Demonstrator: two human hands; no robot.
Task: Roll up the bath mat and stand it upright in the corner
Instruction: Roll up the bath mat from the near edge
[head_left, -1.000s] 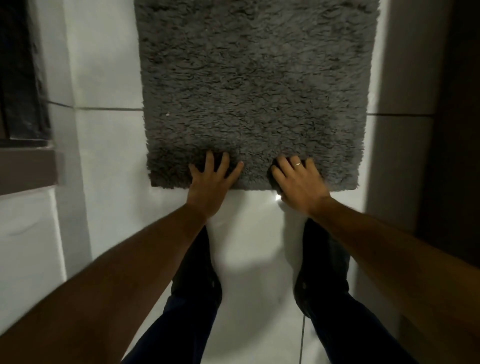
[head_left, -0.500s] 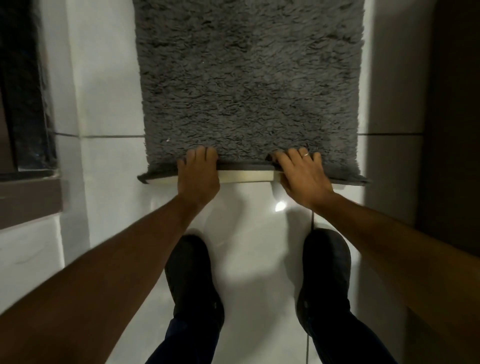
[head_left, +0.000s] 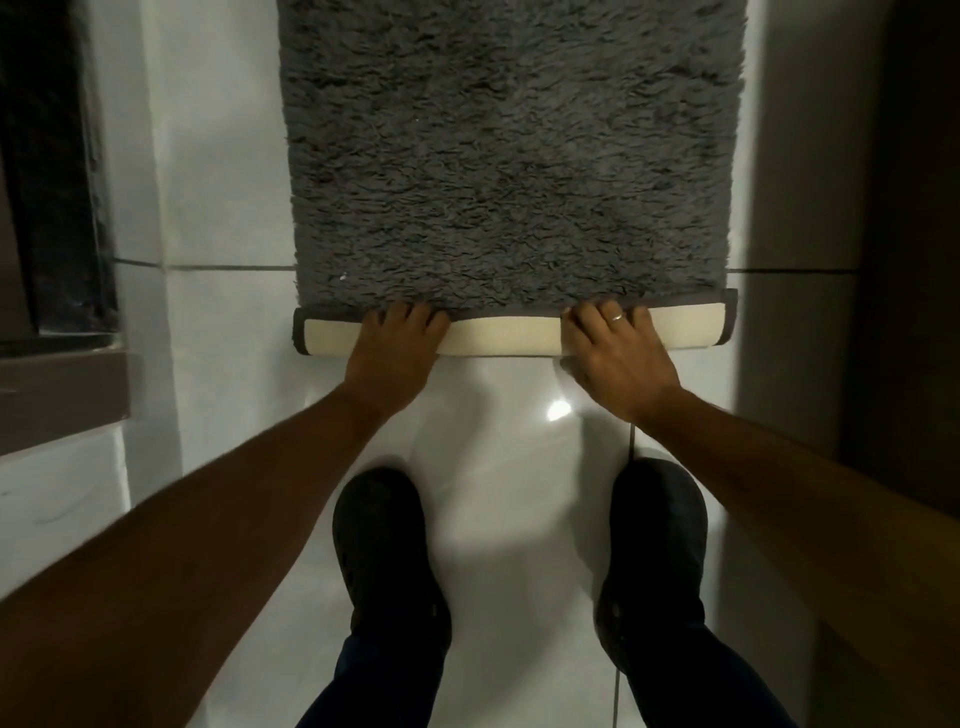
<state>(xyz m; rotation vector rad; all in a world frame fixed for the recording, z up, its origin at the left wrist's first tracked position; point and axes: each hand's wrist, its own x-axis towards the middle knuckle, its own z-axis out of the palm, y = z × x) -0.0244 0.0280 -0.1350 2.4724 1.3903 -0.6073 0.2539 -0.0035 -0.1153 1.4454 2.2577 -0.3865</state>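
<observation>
A shaggy grey bath mat (head_left: 509, 156) lies flat on the white tiled floor and runs out of view at the top. Its near edge is turned over into a low fold (head_left: 498, 335), which shows the cream underside. My left hand (head_left: 395, 348) grips the fold left of the middle, fingers curled over its top. My right hand (head_left: 615, 353), with a ring on one finger, grips the fold on the right the same way. The fingertips of both hands press into the pile.
My two dark shoes (head_left: 387, 551) stand on the glossy white tiles (head_left: 509, 415) just behind the fold. A dark frame and a grey ledge (head_left: 57, 395) lie to the left. A dark wall or door (head_left: 909, 260) runs along the right.
Both hands went from lying flat on the mat's near edge to lifting it and turning it over. The fold has grown wider and shows more cream backing.
</observation>
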